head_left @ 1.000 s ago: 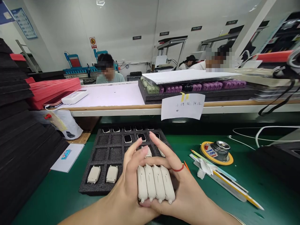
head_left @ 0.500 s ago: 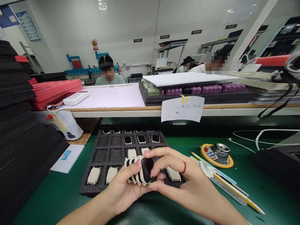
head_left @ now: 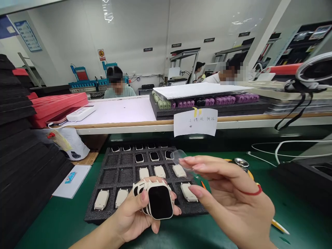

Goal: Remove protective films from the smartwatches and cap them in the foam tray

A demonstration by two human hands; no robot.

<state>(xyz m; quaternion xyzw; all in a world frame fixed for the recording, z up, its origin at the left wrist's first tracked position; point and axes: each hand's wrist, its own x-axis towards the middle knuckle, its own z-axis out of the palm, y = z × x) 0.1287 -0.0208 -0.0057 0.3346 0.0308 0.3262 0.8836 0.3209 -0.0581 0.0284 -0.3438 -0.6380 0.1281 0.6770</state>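
My left hand (head_left: 135, 211) is wrapped round a fanned stack of off-white smartwatch cases (head_left: 160, 202), with the front one's black screen facing me. To the right, my right hand (head_left: 228, 193) is raised away from the stack. A clear film (head_left: 181, 159) hangs at its index and middle fingertips, while the thumb stands apart. Behind both hands lies a black foam tray (head_left: 109, 176) with square pockets. Some pockets hold watch cases back up, such as the watch case (head_left: 101, 199) at front left; farther rows show cases screen up.
A shelf (head_left: 124, 129) with a handwritten paper (head_left: 195, 122) crosses above the tray. Black foam sheets (head_left: 15, 155) are piled at left. A tape roll (head_left: 241, 163) is partly hidden behind my right hand, near white cables (head_left: 277, 152). Co-workers sit beyond the shelf.
My right hand has moved from the watch stack up and right, with a clear film at its fingertips. The stack now turns its front screen more toward me.
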